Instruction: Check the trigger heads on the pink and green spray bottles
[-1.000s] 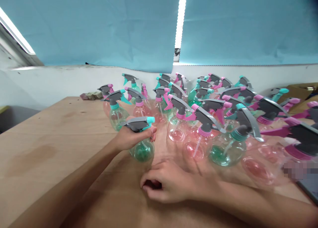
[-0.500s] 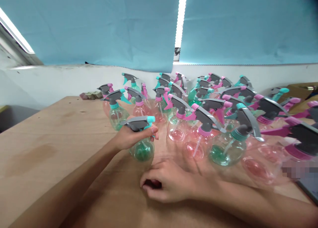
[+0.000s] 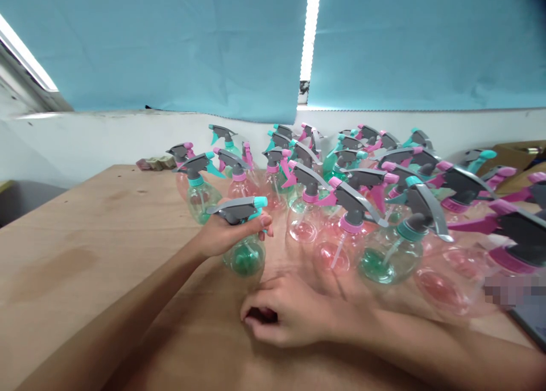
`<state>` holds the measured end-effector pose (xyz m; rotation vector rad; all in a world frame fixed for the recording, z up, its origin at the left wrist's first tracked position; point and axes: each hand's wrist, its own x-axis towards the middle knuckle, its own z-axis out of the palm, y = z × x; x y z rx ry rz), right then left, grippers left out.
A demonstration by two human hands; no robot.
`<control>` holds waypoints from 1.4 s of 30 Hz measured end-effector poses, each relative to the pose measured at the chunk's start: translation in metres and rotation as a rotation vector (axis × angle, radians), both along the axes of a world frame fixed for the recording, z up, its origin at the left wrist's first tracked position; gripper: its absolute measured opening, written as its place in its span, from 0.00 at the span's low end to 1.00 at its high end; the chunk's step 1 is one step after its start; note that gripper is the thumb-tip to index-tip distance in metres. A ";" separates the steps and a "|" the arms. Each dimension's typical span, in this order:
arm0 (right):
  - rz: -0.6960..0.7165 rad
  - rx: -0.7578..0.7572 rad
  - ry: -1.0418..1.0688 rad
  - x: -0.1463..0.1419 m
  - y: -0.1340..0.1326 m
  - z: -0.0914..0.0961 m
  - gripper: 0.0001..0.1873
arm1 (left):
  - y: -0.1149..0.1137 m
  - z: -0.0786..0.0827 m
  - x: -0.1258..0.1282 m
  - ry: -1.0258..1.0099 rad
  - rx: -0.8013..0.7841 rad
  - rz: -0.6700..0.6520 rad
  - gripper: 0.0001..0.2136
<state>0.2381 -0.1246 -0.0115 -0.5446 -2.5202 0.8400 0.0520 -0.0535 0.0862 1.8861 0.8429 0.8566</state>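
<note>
My left hand [image 3: 226, 233] is closed around the neck and trigger of a spray bottle [image 3: 247, 257] with a clear green body, grey head and turquoise nozzle. The bottle stands upright, its nozzle pointing right. Nearer to me, my right hand [image 3: 285, 311] rests on the table with its fingers curled into a loose fist around a dark hollow. Nothing shows inside that hollow. Just beyond the right hand stand a pink spray bottle [image 3: 335, 253] and a green spray bottle [image 3: 390, 260], both apart from its fingers.
Several more pink and green spray bottles crowd the right and back of the wooden table [image 3: 51, 232]. Small blocks [image 3: 157, 163] lie at the back left edge. A cardboard box [image 3: 516, 158] and a dark-edged device [image 3: 529, 320] are on the right. Blue sheeting [image 3: 170, 50] hangs behind.
Almost nothing differs. The left hand and the head of the bottle it holds have shifted very slightly; the right hand stays still.
</note>
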 end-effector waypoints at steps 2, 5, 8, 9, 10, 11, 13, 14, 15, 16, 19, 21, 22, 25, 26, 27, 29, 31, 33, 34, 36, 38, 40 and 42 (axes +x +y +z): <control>0.001 0.005 0.001 0.000 0.000 0.000 0.11 | 0.001 -0.002 0.000 -0.004 0.004 0.005 0.20; 0.002 0.001 0.004 -0.001 0.000 -0.001 0.10 | 0.002 -0.003 0.000 -0.007 0.026 -0.001 0.20; 0.000 -0.001 0.013 -0.001 0.000 -0.001 0.10 | 0.003 -0.003 0.000 -0.008 0.058 -0.031 0.21; 0.000 0.001 0.020 -0.001 0.000 -0.001 0.10 | 0.003 -0.004 0.000 -0.008 0.063 -0.040 0.21; 0.000 0.003 0.026 -0.001 0.000 -0.001 0.10 | 0.003 -0.004 0.000 -0.011 0.066 -0.043 0.21; 0.000 0.005 0.030 -0.001 0.000 -0.001 0.10 | 0.003 -0.004 0.000 -0.016 0.067 -0.043 0.20; -0.002 0.007 0.035 -0.001 0.000 -0.001 0.10 | 0.004 -0.004 0.000 -0.020 0.062 -0.042 0.19; -0.001 0.007 0.038 -0.001 0.000 -0.001 0.10 | 0.004 -0.004 0.000 -0.022 0.058 -0.041 0.19; 0.000 0.007 0.043 -0.001 0.001 -0.001 0.10 | 0.004 -0.005 -0.001 -0.025 0.053 -0.040 0.19; 0.004 0.007 0.049 -0.001 0.001 -0.001 0.10 | 0.004 -0.005 -0.001 -0.027 0.051 -0.039 0.19; 0.011 0.004 0.057 -0.001 0.001 -0.001 0.10 | 0.005 -0.006 -0.002 -0.017 0.053 -0.034 0.18; 0.007 0.002 0.054 -0.001 0.001 -0.001 0.10 | 0.005 -0.007 -0.003 -0.008 0.054 -0.034 0.17; 0.005 0.003 0.053 -0.001 0.001 -0.001 0.10 | 0.005 -0.006 -0.003 -0.012 0.055 -0.035 0.17; 0.003 0.007 0.050 0.000 0.001 -0.001 0.10 | 0.004 -0.005 -0.001 -0.040 0.071 -0.051 0.17; 0.004 0.007 0.046 0.000 0.001 -0.001 0.10 | 0.003 -0.004 0.000 -0.047 0.079 -0.054 0.18; 0.004 0.006 0.042 -0.001 0.000 -0.001 0.10 | 0.002 -0.004 0.000 -0.050 0.085 -0.053 0.18; 0.002 0.004 0.032 -0.001 0.000 0.000 0.10 | 0.001 -0.003 0.000 -0.051 0.088 -0.033 0.18; 0.002 0.003 0.024 -0.001 0.000 0.001 0.10 | 0.001 -0.004 -0.002 -0.055 0.078 -0.007 0.18; -0.001 0.010 0.026 -0.001 0.000 0.000 0.11 | 0.001 -0.005 -0.003 -0.065 0.056 -0.003 0.18; -0.003 0.016 0.030 -0.001 0.000 0.000 0.11 | 0.001 -0.006 -0.003 -0.070 0.045 -0.010 0.18; -0.007 0.022 0.041 0.000 0.000 0.000 0.11 | 0.001 -0.006 -0.004 -0.080 0.034 -0.036 0.19; -0.006 0.021 0.049 0.000 0.000 0.000 0.11 | 0.002 -0.006 -0.004 -0.092 0.035 -0.059 0.19; -0.007 0.020 0.047 0.000 0.000 0.000 0.11 | 0.002 -0.006 -0.003 -0.094 0.040 -0.067 0.19; -0.012 0.022 0.040 -0.001 0.001 0.002 0.11 | 0.002 -0.006 -0.002 -0.084 0.043 -0.058 0.20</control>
